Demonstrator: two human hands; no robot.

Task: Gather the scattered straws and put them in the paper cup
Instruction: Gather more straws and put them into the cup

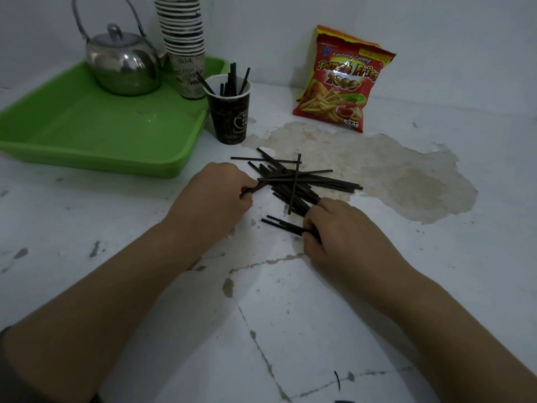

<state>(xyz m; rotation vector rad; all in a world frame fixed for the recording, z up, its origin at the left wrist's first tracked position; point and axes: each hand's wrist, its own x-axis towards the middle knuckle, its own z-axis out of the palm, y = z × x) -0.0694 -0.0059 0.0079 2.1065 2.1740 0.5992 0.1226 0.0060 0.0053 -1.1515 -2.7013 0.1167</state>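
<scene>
Just now both bare hands work at a loose heap of thin black straws (302,181) lying crisscrossed on the worn white painted tabletop (290,315), partly over a large patch where the paint has peeled to a tan underlayer (392,175). The left hand (216,196) sits at the heap's left side, its fingers curled and pinching the end of one or two straws that reach out of the pile. The right hand (343,228) lies at the heap's near right side, its fingers curled round a small bundle of straws whose free ends stick out to the left, lying low over the tabletop.

Beyond the heap, toward the far edge of the table, stands a dark paper cup printed with coffee lettering (229,114), upright, with several black straws already standing in it and leaning against its rim. It stands just beside the right rim of a shallow green plastic tray (87,135), which fills the far left corner. On the tray rest a rounded shiny steel kettle with a looped handle (123,65) and, to its right, a tall stack of nested paper cups (183,33). A red and yellow bag of French fries snacks (343,80) leans against the pale wall at the far edge, well apart from the cup.
</scene>
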